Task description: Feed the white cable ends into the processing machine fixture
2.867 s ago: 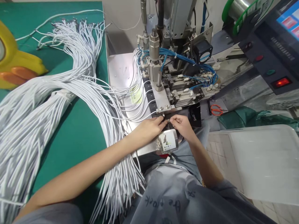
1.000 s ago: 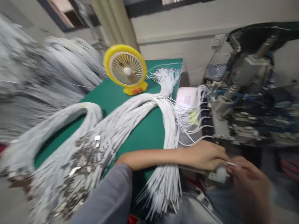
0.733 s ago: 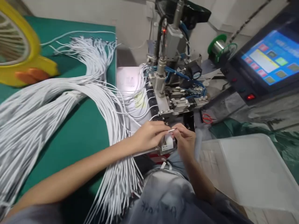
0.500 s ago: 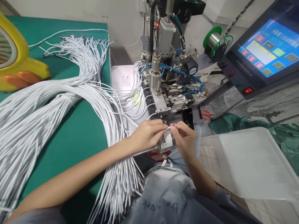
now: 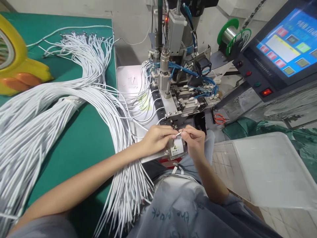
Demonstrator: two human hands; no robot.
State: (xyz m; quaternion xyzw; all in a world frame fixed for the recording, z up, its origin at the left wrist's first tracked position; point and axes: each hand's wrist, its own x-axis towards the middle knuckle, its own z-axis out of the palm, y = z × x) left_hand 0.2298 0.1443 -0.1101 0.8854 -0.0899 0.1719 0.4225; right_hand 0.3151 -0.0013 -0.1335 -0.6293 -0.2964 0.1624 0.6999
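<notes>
Between my two hands, in front of the machine, is the end of a white cable (image 5: 179,133). My left hand (image 5: 158,139) pinches the cable between thumb and fingers. The thumb and forefinger of my right hand (image 5: 195,140) are closed on the cable's tip, where thin wires partly hide behind the fingers. A large bundle of white cables (image 5: 111,122) lies to the left and hangs over the table's edge below my left forearm. Just beyond my hands stands a soldering-type machine (image 5: 170,96), with several cables running into the black holder (image 5: 157,102) along its left side.
A yellow duck-shaped object (image 5: 22,62) stands on the green table (image 5: 94,172) at left. To the right are a control screen (image 5: 289,43), a wire spool (image 5: 229,35), orange-handled scissors (image 5: 220,119) and a pale plastic lid or tray (image 5: 272,172).
The view has shifted slightly. My right hand has moved a little at the cable tip, and more of the white cable shows between my fingers. Both hands keep their pinch.
</notes>
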